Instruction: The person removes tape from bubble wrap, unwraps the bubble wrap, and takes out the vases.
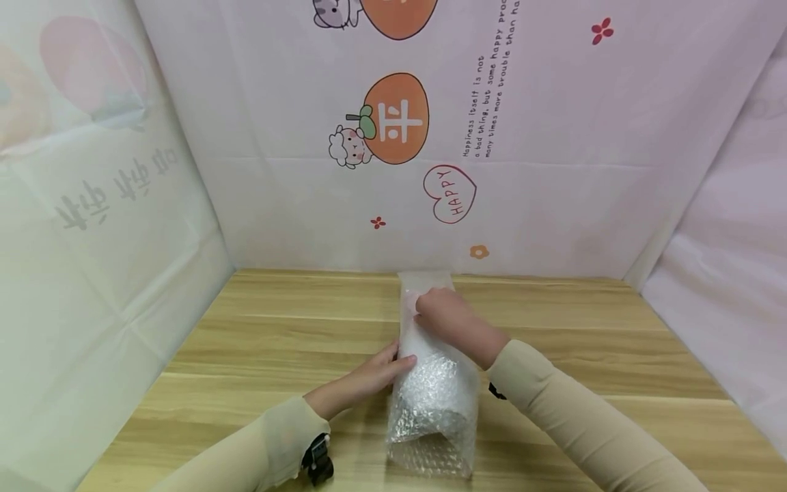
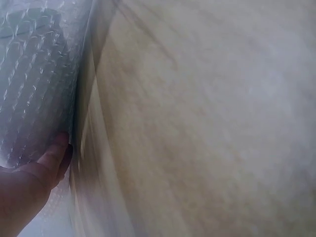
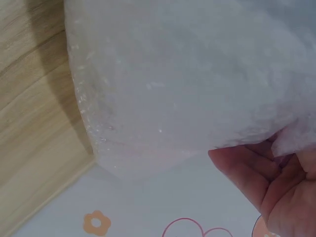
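Wood-grain table (image 1: 565, 321) carries the bubble wrap bundle (image 1: 433, 393) in the near middle, right hand (image 1: 455, 321) pinching its far part, left hand (image 1: 371, 376) bracing its left side, fingers fairly straight, so best pull evenly, brace lightly.

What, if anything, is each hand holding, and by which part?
Bubble wrap: the right hand pinches it toward its far end. The left hand rests against its left side, with no clear hold visible.
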A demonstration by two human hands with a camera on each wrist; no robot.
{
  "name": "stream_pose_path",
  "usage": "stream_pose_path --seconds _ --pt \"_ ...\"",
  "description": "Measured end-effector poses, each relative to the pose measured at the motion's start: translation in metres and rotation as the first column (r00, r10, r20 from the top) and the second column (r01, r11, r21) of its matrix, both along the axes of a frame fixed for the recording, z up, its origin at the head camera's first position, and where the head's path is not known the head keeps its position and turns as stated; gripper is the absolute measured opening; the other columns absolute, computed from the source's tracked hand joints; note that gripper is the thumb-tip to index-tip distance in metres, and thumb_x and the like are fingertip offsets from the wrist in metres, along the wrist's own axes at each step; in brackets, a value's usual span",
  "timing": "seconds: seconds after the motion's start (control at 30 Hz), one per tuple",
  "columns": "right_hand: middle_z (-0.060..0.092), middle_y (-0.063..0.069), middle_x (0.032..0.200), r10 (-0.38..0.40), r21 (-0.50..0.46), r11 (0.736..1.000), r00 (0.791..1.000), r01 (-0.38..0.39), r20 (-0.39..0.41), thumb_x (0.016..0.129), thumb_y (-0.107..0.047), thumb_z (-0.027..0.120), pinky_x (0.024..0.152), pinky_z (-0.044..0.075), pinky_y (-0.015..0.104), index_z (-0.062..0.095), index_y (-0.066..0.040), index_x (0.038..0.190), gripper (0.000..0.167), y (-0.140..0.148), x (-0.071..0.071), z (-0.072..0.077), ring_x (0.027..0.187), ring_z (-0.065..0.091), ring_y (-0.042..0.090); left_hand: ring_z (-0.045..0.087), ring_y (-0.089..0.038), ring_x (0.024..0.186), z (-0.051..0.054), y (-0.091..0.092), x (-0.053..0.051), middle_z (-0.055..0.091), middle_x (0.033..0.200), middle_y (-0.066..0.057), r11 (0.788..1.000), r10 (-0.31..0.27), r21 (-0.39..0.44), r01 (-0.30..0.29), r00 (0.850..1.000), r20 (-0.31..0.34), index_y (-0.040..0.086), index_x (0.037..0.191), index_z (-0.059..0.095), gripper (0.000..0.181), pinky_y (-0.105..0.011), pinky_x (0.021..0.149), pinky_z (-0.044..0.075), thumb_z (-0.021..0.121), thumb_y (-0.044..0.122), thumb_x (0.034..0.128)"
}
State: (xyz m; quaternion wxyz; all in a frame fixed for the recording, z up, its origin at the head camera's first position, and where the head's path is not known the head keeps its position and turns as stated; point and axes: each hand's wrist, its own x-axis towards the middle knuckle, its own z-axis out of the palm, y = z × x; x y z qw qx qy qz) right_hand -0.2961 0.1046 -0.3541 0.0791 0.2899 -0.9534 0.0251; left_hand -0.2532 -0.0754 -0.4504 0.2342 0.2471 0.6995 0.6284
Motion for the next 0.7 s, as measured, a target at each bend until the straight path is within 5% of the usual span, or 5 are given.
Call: stream_pose_path --seconds 0.23,0.7 --pt "0.059 0.002 0.062 0.056 0.116 0.992 0.992 -0.043 -0.110 0.088 -0.006 0.066 0.049 0.047 0.029 0.065 -0.007 0.069 0.019 -0.0016 0.0028 -0.0028 0.053 0.048 0.014 0.024 -0.025 0.142 0.0037 0.0002 0.0022 0.017 0.160 -0.012 1.000 0.004 -0.008 -0.004 1.000 -0.011 0.008 0.157 0.008 0.071 -0.041 0.112 0.026 0.045 0.036 0.1033" --pt "0.045 -0.004 0.053 0.066 -0.039 0.997 0.993 -0.070 -0.100 0.086 -0.002 0.062 0.047 0.038 0.027 0.057 -0.010 0.059 0.030 0.0033 -0.0047 -0.0068 0.051 0.037 0.012 0.016 -0.028 0.144 0.0000 0.0005 0.0011 0.007 0.161 -0.014 0.999 0.013 -0.034 -0.013 1.000 -0.001 0.005 0.156 0.002 0.075 -0.043 0.112 0.024 0.044 0.038 0.1035"
